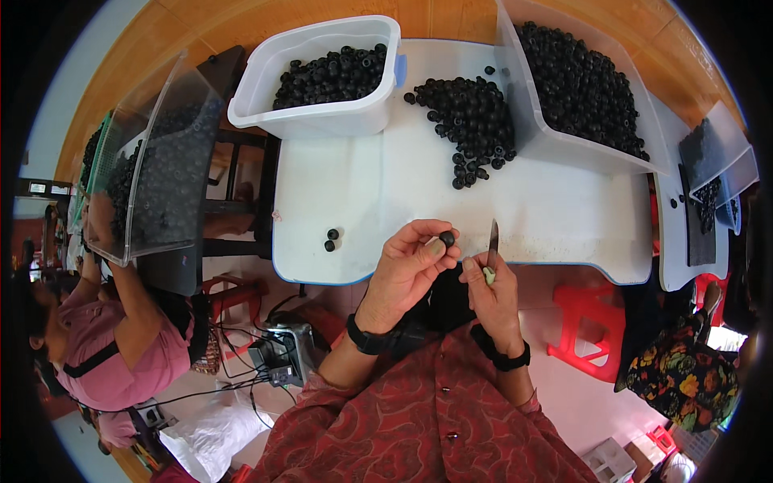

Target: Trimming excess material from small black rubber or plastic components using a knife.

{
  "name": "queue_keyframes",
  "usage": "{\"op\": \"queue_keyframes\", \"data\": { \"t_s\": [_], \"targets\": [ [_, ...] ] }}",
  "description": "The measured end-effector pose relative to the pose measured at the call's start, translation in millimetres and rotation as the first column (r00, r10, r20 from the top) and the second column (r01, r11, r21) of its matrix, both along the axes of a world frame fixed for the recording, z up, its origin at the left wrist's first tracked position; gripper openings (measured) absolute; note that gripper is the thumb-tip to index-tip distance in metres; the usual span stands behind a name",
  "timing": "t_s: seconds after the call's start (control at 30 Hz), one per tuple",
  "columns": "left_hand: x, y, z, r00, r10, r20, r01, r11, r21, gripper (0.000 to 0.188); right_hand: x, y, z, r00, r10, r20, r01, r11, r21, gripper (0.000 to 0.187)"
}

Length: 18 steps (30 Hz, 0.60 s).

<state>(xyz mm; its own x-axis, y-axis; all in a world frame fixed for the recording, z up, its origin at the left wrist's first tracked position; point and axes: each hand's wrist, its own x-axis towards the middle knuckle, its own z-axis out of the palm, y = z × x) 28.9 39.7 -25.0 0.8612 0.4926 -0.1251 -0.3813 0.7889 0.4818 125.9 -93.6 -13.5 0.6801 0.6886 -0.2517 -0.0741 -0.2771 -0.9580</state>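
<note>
Left hand (411, 266): it pinches one small black round piece (447, 239) between the thumb and fingertips; the piece appears above the near edge of the counter (346, 185).
Right hand (495, 294): it is closed around the pale handle of a knife (493, 235); the blade points away from the body, near the piece but apart from it.
Hold on the piece: it is small and round, so I judge it can roll; a firm pinch, with the working side left free, should serve well.
Blade: better to bring it in with short, controlled strokes, and never in line with the left thumb.
Wrists: resting them lightly on the counter edge would probably make both hands steadier.
Loose heap (475, 121): similar pieces lie beyond the hands, between the white tub (338, 121) and the clear bin (555, 149); elbows should not sweep there.
Two loose pieces (333, 234): they lie apart, to the left; better not to mix them with the heap.
</note>
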Motion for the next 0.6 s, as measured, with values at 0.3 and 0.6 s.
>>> {"op": "queue_keyframes", "data": {
  "t_s": [0.3,0.6],
  "targets": [
    [-3,-6,5,0.999,-0.037,0.019,0.036,0.997,0.063,0.027,-2,-1,14,0.997,0.04,-0.064,-0.039,0.999,0.017,0.027],
    [-3,-12,9,0.999,-0.033,-0.021,0.036,0.985,0.17,0.029,-7,-2,16,0.985,-0.047,-0.167,0.074,0.985,0.158,0.021]
  ]
}}
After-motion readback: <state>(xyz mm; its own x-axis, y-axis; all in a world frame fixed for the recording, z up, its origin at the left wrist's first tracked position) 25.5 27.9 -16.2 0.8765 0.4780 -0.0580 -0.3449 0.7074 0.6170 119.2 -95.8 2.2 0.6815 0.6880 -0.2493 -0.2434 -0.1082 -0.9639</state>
